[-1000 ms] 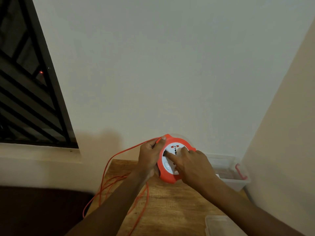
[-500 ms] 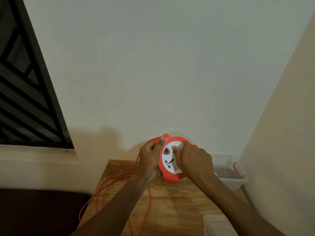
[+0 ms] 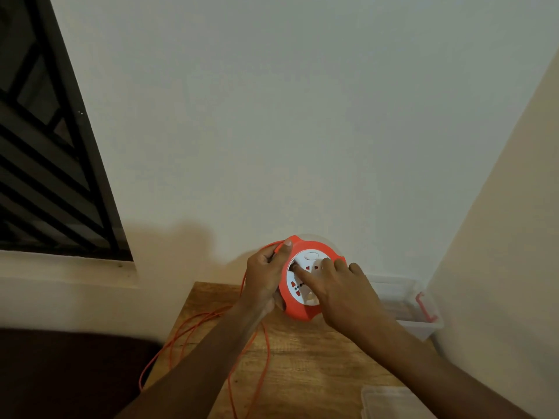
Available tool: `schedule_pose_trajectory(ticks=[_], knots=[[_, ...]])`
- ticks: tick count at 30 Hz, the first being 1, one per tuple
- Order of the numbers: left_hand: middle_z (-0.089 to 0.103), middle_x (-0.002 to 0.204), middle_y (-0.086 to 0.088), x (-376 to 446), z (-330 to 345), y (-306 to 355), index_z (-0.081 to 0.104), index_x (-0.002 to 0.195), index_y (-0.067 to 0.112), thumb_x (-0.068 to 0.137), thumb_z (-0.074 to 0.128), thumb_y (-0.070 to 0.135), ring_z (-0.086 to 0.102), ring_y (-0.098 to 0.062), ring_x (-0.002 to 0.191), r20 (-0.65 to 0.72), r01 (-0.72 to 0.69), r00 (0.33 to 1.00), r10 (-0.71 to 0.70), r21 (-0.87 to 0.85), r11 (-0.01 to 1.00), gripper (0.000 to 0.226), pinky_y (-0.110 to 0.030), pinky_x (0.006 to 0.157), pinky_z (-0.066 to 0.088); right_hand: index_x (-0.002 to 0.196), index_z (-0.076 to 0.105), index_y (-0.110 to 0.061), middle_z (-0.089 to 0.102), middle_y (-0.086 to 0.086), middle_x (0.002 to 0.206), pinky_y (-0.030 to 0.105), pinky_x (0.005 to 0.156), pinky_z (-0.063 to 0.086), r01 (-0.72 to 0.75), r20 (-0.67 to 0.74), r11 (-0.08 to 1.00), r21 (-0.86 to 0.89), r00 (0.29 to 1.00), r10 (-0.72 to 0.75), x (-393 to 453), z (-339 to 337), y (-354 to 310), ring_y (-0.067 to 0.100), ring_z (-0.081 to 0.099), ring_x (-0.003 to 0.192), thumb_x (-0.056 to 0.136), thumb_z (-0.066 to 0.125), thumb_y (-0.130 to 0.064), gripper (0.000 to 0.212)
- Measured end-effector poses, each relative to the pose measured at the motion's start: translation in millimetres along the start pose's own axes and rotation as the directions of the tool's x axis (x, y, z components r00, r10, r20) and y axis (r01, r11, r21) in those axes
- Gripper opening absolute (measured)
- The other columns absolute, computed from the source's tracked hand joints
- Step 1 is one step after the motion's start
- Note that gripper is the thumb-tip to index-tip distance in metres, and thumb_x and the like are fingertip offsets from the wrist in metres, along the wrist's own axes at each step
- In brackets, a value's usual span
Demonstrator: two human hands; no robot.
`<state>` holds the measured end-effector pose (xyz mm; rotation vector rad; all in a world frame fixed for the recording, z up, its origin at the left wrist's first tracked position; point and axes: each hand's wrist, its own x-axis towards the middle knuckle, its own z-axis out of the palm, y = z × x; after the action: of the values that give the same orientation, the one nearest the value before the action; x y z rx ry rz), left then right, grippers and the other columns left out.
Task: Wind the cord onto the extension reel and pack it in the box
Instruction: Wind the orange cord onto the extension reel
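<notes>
- You held the orange extension reel [image 3: 302,309] up on edge above the far end of the wooden table [image 3: 317,358], its white socket face [image 3: 305,278] turned toward you.
- Your left hand [image 3: 266,279] kept a curled grip on the reel's left rim, thumb lying along the top edge, and the orange cord [image 3: 263,352] left the reel right at that hand.
- Your right hand [image 3: 338,291] lay over the reel's right side with its fingers spread; the forefinger reached across the socket face and pressed on it, and the hand closed around nothing.
- From the reel, the cord dropped in loose loops onto the table below and left of it, with one loop hanging past the table's left edge.
- The clear plastic box [image 3: 417,309], red latch on its end, sat on the table just right of the reel.
- A clear lid [image 3: 390,400] lay on the table well below the reel, at the near right corner.
</notes>
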<state>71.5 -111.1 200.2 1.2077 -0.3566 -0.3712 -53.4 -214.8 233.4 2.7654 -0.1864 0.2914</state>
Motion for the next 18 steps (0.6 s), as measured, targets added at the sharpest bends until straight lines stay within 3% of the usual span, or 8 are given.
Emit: schedule_pose_trajectory(ticks=[7,10,12,15,18], knots=[[0.083,0.094,0.009,0,-3,0,0.081,0.085,0.046,0.094,0.069,0.041,0.081,-0.019,0.083,-0.007,0.007,1.000,-0.007,0.011,1.000,0.016,-0.027,0.060,0.063,0.151,0.011,-0.030,0.052,0.021,0.135,0.046,0.097,0.044,0.023,0.037,0.999,0.028,0.999,-0.024,5,10,-3,0.038,0.053,0.117,0.090,0.062,-0.036,0.080],[0.083,0.094,0.007,-1,-2,1,0.082,0.086,0.044,0.086,0.071,0.048,0.081,-0.019,0.084,0.015,0.009,1.000,-0.009,0.007,1.000,0.011,-0.027,0.061,0.063,0.147,0.026,-0.028,0.062,0.018,0.125,0.047,0.090,0.050,0.041,0.009,0.999,0.012,0.999,-0.041,8,11,-2,0.037,0.062,0.106,0.086,0.065,-0.043,0.074],[0.083,0.095,0.005,0,0,3,0.083,0.087,0.042,0.084,0.072,0.047,0.081,-0.020,0.084,0.026,-0.003,1.000,0.003,0.003,1.000,0.012,-0.027,0.062,0.063,0.141,0.041,-0.026,0.072,0.012,0.106,0.043,0.076,0.056,0.023,-0.052,0.999,0.026,0.998,-0.022,10,9,0,0.032,0.070,0.085,0.082,0.067,-0.048,0.068],[0.084,0.095,0.001,2,1,5,0.083,0.088,0.037,0.094,0.070,0.036,0.081,-0.021,0.085,0.026,-0.048,0.998,0.049,-0.010,0.999,0.015,-0.028,0.064,0.063,0.135,0.045,-0.021,0.072,0.003,0.084,0.032,0.057,0.054,-0.111,-0.098,0.970,0.217,0.986,0.135,12,4,-3,0.024,0.067,0.063,0.089,0.044,-0.059,0.059],[0.083,0.097,0.002,3,2,5,0.083,0.092,0.035,0.097,0.067,0.035,0.081,-0.022,0.088,0.024,-0.082,0.996,0.082,0.002,0.997,0.016,-0.030,0.067,0.065,0.135,0.042,-0.021,0.072,0.002,0.085,0.029,0.056,0.052,-0.166,-0.130,0.954,0.249,0.971,0.203,13,7,-7,0.022,0.067,0.064,0.092,0.034,-0.062,0.060]])
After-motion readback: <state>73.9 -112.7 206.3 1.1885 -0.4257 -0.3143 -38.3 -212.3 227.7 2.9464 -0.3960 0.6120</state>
